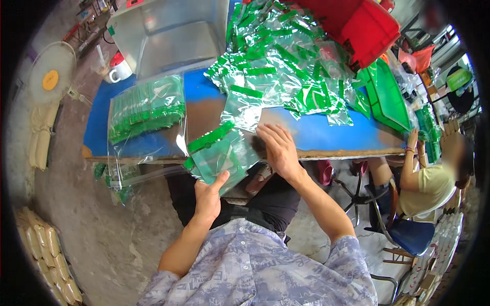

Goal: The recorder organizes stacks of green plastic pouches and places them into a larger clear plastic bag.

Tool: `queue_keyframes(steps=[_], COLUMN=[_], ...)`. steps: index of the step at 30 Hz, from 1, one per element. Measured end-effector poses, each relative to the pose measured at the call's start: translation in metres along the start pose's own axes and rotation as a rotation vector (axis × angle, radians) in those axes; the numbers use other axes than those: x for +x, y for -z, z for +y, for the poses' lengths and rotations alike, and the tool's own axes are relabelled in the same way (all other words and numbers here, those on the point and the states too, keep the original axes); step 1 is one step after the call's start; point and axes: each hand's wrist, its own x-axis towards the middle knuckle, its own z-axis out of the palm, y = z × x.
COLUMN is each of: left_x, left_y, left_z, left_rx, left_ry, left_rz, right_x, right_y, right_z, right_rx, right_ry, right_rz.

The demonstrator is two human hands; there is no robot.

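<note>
Left hand (208, 198): I see it pinching bags (217, 155).
Right hand (279, 150): loosely extended; contact, I can't tell.
Pile (278, 66): beyond right hand.

A blue-topped desk (197, 86), worn to brown in patches, spans the space before me in a workroom with a stained grey concrete floor (120, 237). To my left, a round electric fan (61, 66) with a yellow hub (50, 80) stands beyond the desk's end; tan packs (51, 247) lie stacked at lower left. To my right, a chair with a dark blue seat (412, 237) stands near a black star-shaped chair base (356, 197). Bright light shows at upper right.
</note>
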Motion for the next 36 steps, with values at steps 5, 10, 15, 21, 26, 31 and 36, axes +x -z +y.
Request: queue_keyframes(steps=[5,10,15,21,26,31,36], left_x=[0.008,0.006,0.013,0.008,0.015,0.007,0.008], left_y=[0.032,0.021,0.032,0.038,0.024,0.023,0.025], left_z=[-0.004,0.006,-0.009,0.001,-0.009,0.009,0.008], left_rx=[0.003,-0.091,-0.148,-0.372,-0.229,-0.226,-0.212], left_ry=[0.016,0.006,0.284,0.427,0.349,0.205,0.223], left_rz=[0.042,0.035,-0.044,-0.109,-0.09,-0.074,-0.087], right_x=[0.04,0.028,0.066,0.014,0.059,0.078,0.044], right_y=[-0.021,-0.008,-0.004,0.008,-0.005,-0.025,0.006], right_z=[-0.015,-0.025,0.036,0.001,-0.014,0.044,-0.012], right_rx=[-0.079,0.545,-0.152,0.15,0.396,-0.159,0.406], right_ry=[-0.123,-0.098,-0.181,0.032,-0.271,0.021,0.14], right_rz=[-0.143,-0.311,0.017,-0.354,-0.252,-0.285,-0.415])
